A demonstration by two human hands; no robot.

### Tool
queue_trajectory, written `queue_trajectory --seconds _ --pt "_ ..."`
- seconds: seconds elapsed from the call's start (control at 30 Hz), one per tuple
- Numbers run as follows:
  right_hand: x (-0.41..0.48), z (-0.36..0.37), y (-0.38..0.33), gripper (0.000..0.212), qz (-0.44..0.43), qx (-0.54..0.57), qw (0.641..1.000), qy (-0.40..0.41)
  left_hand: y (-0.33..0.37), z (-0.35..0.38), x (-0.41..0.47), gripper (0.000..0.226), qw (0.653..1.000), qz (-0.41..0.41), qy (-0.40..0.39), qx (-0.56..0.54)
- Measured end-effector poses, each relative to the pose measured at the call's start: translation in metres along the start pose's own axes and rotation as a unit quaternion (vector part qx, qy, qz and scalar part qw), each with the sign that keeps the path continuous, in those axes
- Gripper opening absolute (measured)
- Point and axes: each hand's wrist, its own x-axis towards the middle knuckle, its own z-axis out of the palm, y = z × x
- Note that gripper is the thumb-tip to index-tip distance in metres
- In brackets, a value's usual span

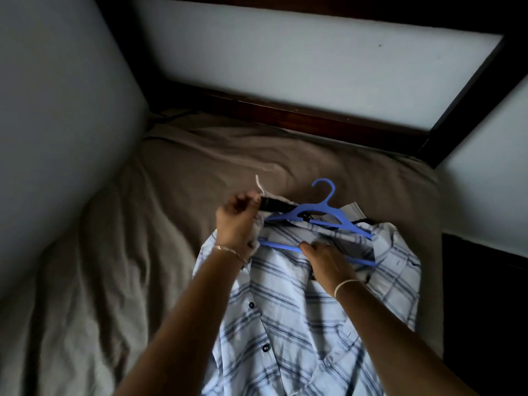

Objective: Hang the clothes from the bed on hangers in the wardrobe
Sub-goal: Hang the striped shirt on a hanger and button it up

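A pale blue plaid shirt (288,318) with dark buttons lies spread on the bed (137,224). A blue plastic hanger (320,207) rests at its collar, hook pointing away from me, with its lower bar across the shirt's neck opening. My left hand (237,221) has curled fingers gripping the shirt's left shoulder fabric, lifting it near the hanger's left end. My right hand (328,261) lies over the lower hanger bar and the collar, fingers bent round them. A dark item (274,205) and a white edge of cloth show beneath the collar.
The brown sheet is rumpled on the left half of the bed. A dark wooden bed frame (285,110) runs along the far edge against a pale wall. Dark floor or furniture (485,295) lies right of the mattress.
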Motion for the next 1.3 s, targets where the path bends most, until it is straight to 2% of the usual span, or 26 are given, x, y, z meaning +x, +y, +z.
queue_trajectory --seconds 0.07,0.13,0.2,0.23,0.27,0.3,0.37,0.43,0.47,0.53,0.6,0.63,0.7,0.8,0.87,0.9,0.97,1.03,1.17,1.23,1.3 --pt "0.003 0.008 0.002 0.056 0.024 0.019 0.999 -0.027 -0.033 -0.004 -0.026 0.02 0.998 -0.031 -0.033 0.036" --pt "0.0 0.011 0.004 0.044 0.027 0.006 0.999 -0.03 -0.075 -0.021 -0.043 0.008 0.985 -0.077 -0.056 0.146" --pt "-0.01 0.005 0.007 0.02 0.032 -0.031 0.999 0.022 -0.107 -0.043 -0.055 0.022 0.956 -0.098 -0.09 0.263" --pt "-0.014 0.001 0.011 0.012 0.051 -0.042 0.995 0.073 -0.118 -0.048 -0.06 0.029 0.939 -0.086 -0.102 0.317" --pt "-0.017 -0.004 0.015 0.013 0.086 -0.046 0.987 0.126 -0.122 -0.05 -0.064 0.031 0.919 -0.067 -0.099 0.375" --pt "-0.02 -0.008 0.022 0.019 0.137 -0.047 0.976 0.164 -0.122 -0.047 -0.067 0.027 0.899 -0.038 -0.078 0.43" --pt "-0.018 -0.009 0.041 0.033 0.258 -0.041 0.946 0.19 -0.113 -0.033 -0.068 0.015 0.872 0.048 -0.015 0.488" --pt "-0.013 -0.006 0.063 0.041 0.378 -0.014 0.911 0.168 -0.102 -0.014 -0.063 0.008 0.873 0.134 -0.011 0.469" --pt "-0.01 -0.006 0.074 0.043 0.421 0.01 0.895 0.144 -0.098 -0.003 -0.058 0.014 0.871 0.168 -0.021 0.46" --pt "-0.004 -0.009 0.091 0.042 0.467 0.038 0.879 0.088 -0.094 0.018 -0.043 0.026 0.857 0.229 -0.025 0.46" --pt "0.001 -0.01 0.104 0.046 0.477 0.036 0.876 0.056 -0.09 0.041 -0.022 0.027 0.828 0.278 -0.019 0.486" --pt "0.004 -0.01 0.111 0.05 0.476 0.029 0.878 0.052 -0.088 0.053 -0.012 0.027 0.814 0.274 -0.029 0.512" --pt "0.012 -0.014 0.116 0.055 0.474 0.022 0.88 0.023 -0.087 0.071 0.008 0.035 0.775 0.193 -0.082 0.596" --pt "0.023 -0.011 0.125 0.062 0.476 0.081 0.875 -0.047 -0.095 0.088 0.034 0.042 0.672 0.101 -0.175 0.712" --pt "0.027 -0.011 0.128 0.07 0.471 0.121 0.87 -0.083 -0.099 0.09 0.042 0.042 0.637 0.071 -0.204 0.74" --pt "0.028 -0.011 0.13 0.064 0.461 0.125 0.874 -0.089 -0.101 0.09 0.045 0.043 0.629 0.074 -0.206 0.746" --pt "0.027 -0.016 0.129 0.038 0.442 0.121 0.886 -0.074 -0.1 0.088 0.046 0.039 0.634 0.096 -0.193 0.742" --pt "0.024 -0.028 0.125 0.022 0.447 0.11 0.888 0.001 -0.095 0.084 0.046 0.032 0.658 0.113 -0.163 0.726" --pt "0.022 -0.06 0.124 0.017 0.461 0.078 0.865 0.181 -0.078 0.081 0.046 0.027 0.685 0.153 -0.099 0.706" --pt "0.022 -0.073 0.123 0.016 0.418 0.072 0.871 0.248 -0.071 0.08 0.049 0.026 0.706 0.153 -0.08 0.687" --pt "0.017 -0.081 0.111 0.014 0.353 0.061 0.887 0.29 -0.068 0.079 0.058 0.023 0.753 0.136 -0.072 0.64"
